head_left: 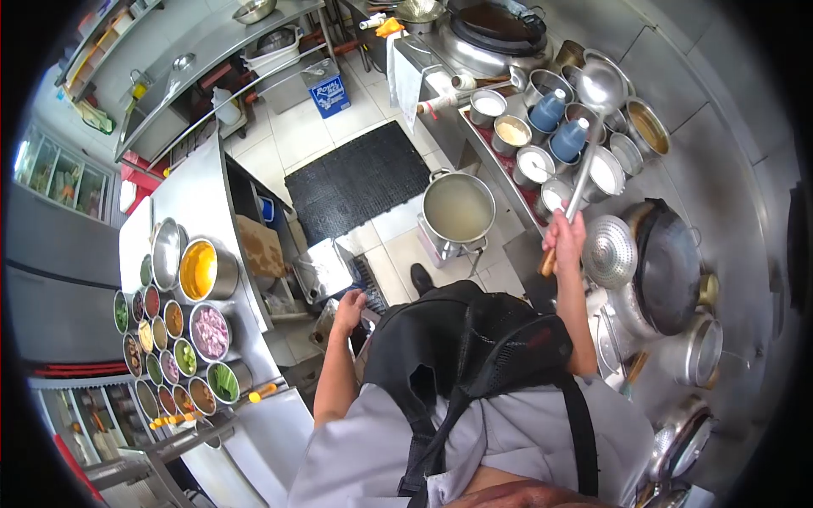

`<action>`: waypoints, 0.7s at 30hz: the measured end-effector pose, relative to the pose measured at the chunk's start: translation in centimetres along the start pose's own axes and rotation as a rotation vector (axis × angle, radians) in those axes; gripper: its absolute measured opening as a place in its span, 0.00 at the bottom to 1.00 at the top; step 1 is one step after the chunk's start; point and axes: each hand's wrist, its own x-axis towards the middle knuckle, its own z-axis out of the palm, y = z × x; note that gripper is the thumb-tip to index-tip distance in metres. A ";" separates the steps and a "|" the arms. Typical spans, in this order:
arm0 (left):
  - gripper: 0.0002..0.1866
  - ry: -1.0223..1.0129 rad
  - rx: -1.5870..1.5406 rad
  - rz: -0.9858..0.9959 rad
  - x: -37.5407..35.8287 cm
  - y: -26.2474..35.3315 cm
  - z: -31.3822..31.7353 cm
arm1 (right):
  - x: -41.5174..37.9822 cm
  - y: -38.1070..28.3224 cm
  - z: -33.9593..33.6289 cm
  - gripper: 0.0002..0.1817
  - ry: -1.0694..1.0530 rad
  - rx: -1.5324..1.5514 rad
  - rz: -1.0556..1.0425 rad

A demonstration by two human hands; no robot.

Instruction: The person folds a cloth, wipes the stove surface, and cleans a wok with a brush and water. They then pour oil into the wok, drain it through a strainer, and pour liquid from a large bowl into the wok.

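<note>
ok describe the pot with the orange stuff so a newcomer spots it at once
On the person's left is a steel counter crowded with small tubs. The pot stands beside a shiny bowl and a tub of pink pieces. Its bright orange filling and large size set it apart.

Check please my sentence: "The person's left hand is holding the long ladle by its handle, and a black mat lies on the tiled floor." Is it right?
Not fully: the head view shows that the right hand, not the left, is holding the long ladle by its handle. The black mat does lie on the tiled floor.
</note>
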 end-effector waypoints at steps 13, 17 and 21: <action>0.11 0.173 0.091 -0.263 4.4 3.9 -14.8 | 15.8 4.3 15.5 0.21 -0.386 0.282 0.267; 0.11 0.211 -0.204 -0.496 5.1 -3.2 -17.5 | 17.6 4.2 16.4 0.19 -0.564 0.468 0.378; 0.10 0.121 -0.060 -0.410 11.4 -0.6 -20.0 | 15.3 3.5 17.3 0.19 -0.729 0.468 0.566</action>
